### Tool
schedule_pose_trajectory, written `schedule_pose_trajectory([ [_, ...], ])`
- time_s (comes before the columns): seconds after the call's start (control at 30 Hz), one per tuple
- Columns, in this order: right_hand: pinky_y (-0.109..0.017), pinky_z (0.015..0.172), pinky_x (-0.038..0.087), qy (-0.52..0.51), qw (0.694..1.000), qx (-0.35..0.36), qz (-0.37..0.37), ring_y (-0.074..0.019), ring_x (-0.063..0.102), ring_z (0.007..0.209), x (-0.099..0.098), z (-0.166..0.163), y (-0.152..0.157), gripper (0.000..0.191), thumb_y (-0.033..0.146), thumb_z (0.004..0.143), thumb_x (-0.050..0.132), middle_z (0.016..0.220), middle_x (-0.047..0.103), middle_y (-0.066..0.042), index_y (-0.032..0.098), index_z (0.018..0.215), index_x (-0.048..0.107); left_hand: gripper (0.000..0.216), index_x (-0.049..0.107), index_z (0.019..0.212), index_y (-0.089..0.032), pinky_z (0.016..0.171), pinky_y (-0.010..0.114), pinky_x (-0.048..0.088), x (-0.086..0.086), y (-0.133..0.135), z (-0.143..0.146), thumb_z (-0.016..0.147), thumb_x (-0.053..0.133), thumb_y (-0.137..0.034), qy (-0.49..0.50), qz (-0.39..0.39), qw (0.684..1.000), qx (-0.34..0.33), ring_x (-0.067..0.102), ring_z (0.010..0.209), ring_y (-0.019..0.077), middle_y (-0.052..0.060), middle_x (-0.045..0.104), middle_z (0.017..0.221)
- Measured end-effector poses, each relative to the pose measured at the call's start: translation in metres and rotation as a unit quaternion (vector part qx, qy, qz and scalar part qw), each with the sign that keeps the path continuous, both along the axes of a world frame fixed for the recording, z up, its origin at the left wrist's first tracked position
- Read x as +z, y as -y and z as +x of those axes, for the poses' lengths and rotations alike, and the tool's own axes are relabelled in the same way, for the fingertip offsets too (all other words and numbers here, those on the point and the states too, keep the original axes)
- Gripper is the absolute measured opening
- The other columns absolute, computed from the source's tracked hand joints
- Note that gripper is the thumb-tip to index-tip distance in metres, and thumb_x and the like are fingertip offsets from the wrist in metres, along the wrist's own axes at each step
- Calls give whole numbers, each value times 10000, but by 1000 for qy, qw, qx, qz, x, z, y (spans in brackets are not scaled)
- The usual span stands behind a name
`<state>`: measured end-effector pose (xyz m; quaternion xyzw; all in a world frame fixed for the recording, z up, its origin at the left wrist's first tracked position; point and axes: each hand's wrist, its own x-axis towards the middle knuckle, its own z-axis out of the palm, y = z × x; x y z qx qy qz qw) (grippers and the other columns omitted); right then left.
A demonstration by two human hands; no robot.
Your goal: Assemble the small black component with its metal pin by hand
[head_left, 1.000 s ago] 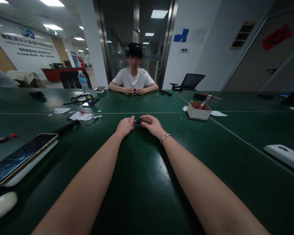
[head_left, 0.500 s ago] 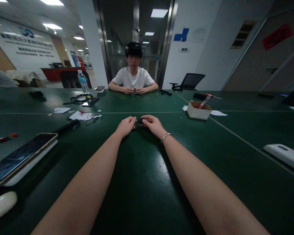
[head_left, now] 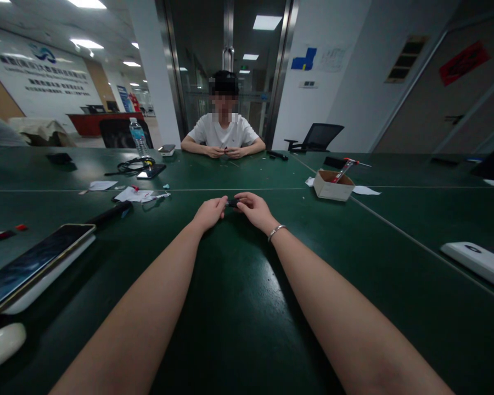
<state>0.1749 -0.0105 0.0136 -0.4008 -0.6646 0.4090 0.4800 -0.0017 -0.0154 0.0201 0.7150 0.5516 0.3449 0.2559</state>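
Observation:
Between my two hands, just above the green table (head_left: 239, 285), is a small dark object (head_left: 232, 203) that looks like a short black cylinder; its exact kind is too small to make out. My left hand (head_left: 210, 213) pinches its left end with thumb and fingers closed. At its other end, my right hand (head_left: 254, 210) closes thumb and fingertips around it. A silver bracelet circles my right wrist. The fingers hide both ends of the object.
Across the table a person (head_left: 224, 131) in a white shirt handles something small. Left are a phone (head_left: 37, 263), a white mouse (head_left: 2, 348), paper scraps (head_left: 134, 194), a cable (head_left: 135, 164) and a bottle (head_left: 138, 137). A small box (head_left: 333, 186) and white device (head_left: 477, 262) lie right.
My fingers have shifted slightly on the small black object, and my right fingertips sit a little differently around it. The whole view has drifted marginally; other things stay put.

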Motion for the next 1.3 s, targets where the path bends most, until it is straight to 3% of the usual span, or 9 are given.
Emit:
schedule_pose_trajectory([
  [0.2, -382, 948, 495, 57, 994, -37, 90, -177, 659, 974, -1, -3, 2, 255, 150, 798, 624, 982, 690, -46, 215, 1042, 660, 507, 503, 602, -206, 552, 295, 330, 1, -1, 0, 898, 294, -560, 24, -10, 1000, 16, 481, 488, 155, 8, 533, 509],
  [0.43, -364, 961, 492, 88, 982, -34, 162, -173, 658, 974, -2, -4, 4, 288, 134, 808, 602, 1013, 690, -40, 229, 1074, 658, 520, 512, 599, -199, 554, 299, 320, 0, -5, 1, 899, 279, -554, 24, -13, 999, 36, 480, 493, 157, 12, 509, 499],
  [0.57, -365, 934, 502, 87, 985, -50, 141, -178, 663, 957, -1, -4, 3, 275, 124, 798, 603, 1003, 699, -45, 217, 1047, 673, 523, 500, 616, -197, 568, 293, 323, 2, 0, 2, 912, 243, -542, 1, -7, 1000, 25, 491, 525, 156, 12, 520, 524],
  [0.77, -365, 829, 529, 63, 996, -37, 51, -171, 659, 820, -7, 1, -5, 244, 183, 822, 584, 882, 697, -54, 190, 1050, 670, 493, 508, 641, -200, 609, 286, 351, 4, 6, 3, 916, 268, -531, -39, 1, 999, 18, 514, 598, 154, 10, 567, 613],
  [1.03, -272, 630, 501, 26, 998, -59, -3, -136, 613, 643, -2, 2, -5, 184, 244, 857, 549, 719, 644, -26, 161, 971, 666, 287, 555, 892, -203, 619, 274, 397, -13, -8, 0, 835, 515, -481, 61, 6, 998, -31, 537, 638, 141, -12, 587, 695],
  [1.17, -248, 556, 455, 17, 998, -53, -21, -124, 562, 552, 1, 4, -4, 237, 351, 875, 544, 600, 593, -3, 151, 941, 651, 241, 564, 888, -188, 642, 272, 412, -18, -13, 1, 792, 590, -408, 115, 34, 992, -44, 526, 655, 129, -12, 571, 711],
  [1.3, -242, 563, 457, 4, 999, -38, -37, -112, 558, 557, 2, 5, -4, 235, 354, 801, 650, 627, 602, 4, 157, 929, 643, 190, 564, 869, -177, 659, 264, 421, -16, -12, 2, 734, 641, -287, 151, 54, 986, -56, 515, 663, 115, -14, 566, 734],
])
